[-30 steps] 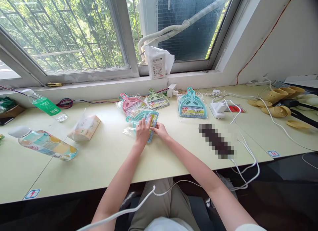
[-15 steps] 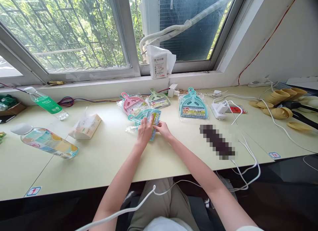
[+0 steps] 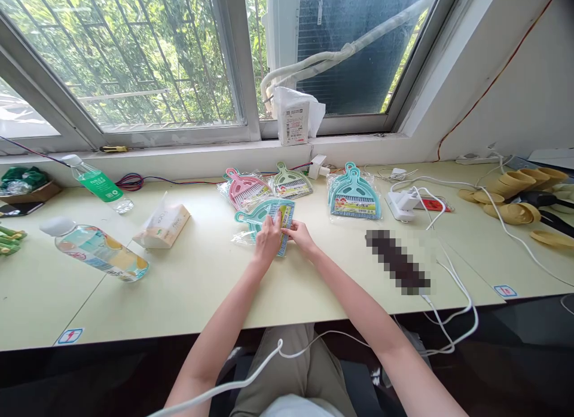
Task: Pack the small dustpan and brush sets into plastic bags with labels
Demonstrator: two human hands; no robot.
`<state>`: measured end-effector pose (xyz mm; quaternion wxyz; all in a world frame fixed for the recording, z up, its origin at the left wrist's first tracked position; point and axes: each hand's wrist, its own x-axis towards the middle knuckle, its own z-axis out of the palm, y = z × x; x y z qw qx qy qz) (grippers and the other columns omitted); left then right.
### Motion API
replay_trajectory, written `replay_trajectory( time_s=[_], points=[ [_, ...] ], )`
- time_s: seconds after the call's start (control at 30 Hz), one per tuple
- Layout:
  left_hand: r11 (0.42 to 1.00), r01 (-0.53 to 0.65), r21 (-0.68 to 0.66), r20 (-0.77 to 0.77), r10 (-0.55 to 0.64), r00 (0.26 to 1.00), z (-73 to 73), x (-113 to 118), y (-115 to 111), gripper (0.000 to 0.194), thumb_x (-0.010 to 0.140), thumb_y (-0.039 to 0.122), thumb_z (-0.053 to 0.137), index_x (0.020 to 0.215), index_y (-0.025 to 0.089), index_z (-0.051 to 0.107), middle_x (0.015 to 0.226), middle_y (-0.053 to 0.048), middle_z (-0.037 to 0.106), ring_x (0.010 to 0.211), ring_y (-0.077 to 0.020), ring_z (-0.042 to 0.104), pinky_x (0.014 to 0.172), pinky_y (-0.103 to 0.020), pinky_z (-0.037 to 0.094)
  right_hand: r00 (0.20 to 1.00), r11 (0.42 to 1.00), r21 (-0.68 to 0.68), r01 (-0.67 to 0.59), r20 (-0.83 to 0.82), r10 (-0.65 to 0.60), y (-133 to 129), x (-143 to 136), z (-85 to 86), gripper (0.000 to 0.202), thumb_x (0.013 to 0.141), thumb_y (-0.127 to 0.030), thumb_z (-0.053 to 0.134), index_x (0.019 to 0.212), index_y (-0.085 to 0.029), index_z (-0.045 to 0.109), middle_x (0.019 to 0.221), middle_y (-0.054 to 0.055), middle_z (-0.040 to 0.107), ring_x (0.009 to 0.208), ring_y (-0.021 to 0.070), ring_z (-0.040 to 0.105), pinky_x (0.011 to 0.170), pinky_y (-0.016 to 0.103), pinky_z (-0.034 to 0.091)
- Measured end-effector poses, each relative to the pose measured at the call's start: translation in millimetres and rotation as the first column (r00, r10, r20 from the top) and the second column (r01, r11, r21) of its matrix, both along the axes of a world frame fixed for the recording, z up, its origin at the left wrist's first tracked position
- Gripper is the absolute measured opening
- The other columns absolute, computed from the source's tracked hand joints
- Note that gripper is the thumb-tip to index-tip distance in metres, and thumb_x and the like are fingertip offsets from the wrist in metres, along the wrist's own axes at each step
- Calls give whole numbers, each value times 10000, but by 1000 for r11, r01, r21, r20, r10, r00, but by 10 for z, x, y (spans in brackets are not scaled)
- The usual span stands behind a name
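Teal dustpan set (image 3: 255,215), one, at the table (image 3: 192,291), grasped by two hands: left hand (image 3: 269,235) across its front, right hand (image 3: 301,235) pinching its right edge. Beyond lie one pink set (image 3: 244,189), one green set (image 3: 289,183); rightward, one teal bundle (image 3: 354,193).

Under the fingers (image 3: 278,217): turquoise dustpan set (image 3: 256,214) in smooth moulded plastic, soft sheen; label (image 3: 287,208) printed, slightly shiny, paper or plastic unclear. Just left of the fingers, wrapper (image 3: 242,238) of thin clear film, glossy and creased. Just beyond the fingers, pink set (image 3: 237,184) and olive-green set (image 3: 290,184): same smooth plastic, crinkled shiny film. Farther right, second turquoise set (image 3: 352,181), likewise; adapter (image 3: 406,201) in hard smooth white plastic. Well left of the fingers, tissue pack (image 3: 168,227) with smooth, softly shining faces; large bottle (image 3: 101,250) in clear glossy plastic, printed sleeve. Below the fingers, tabletop (image 3: 201,279) smooth, satin; trousers (image 3: 284,363) of matt cloth. Far beyond, window frame (image 3: 246,64) of dull grey metal.
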<state>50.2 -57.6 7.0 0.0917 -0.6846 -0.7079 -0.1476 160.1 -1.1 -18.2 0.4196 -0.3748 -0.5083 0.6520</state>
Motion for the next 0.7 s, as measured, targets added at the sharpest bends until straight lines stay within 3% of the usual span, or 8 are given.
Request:
replay_trajectory(
  time_s=[0.17,0.33,0.53,0.7],
  points=[
    [997,-72,-27,-38,71,997,64,-50,4,558,911,165,377,1465,197,324,1091,-143,527,826,-205,622,614,-255,487,996,998,11,-69,49,69,-35,-19,11,174,692,-184,689,860,-157,649,812,44,725,720,163,667,601,269,565],
    [995,-95,-18,-88,93,992,40,-87,11,568,916,168,371,1478,194,293,1029,-116,545,720,-174,615,583,-252,479,995,996,0,-92,48,91,-46,-50,-18,177,666,-197,717,827,-159,652,750,27,713,674,156,660,570,249,545],
    [999,23,47,-131,-17,991,7,-6,-33,593,920,108,321,1492,234,229,1109,-115,512,928,-199,586,607,-236,498,997,997,-23,68,-35,-69,4,0,-33,208,668,-191,684,868,-152,645,809,44,723,680,154,662,583,255,548],
    [996,51,70,-108,-43,993,-21,0,-48,407,951,148,285,1298,147,496,1045,-132,539,983,-235,570,664,-284,519,968,973,-90,214,-115,-224,36,32,-31,228,665,-221,691,870,-151,620,863,62,736,738,177,686,672,293,571]
  ],
)
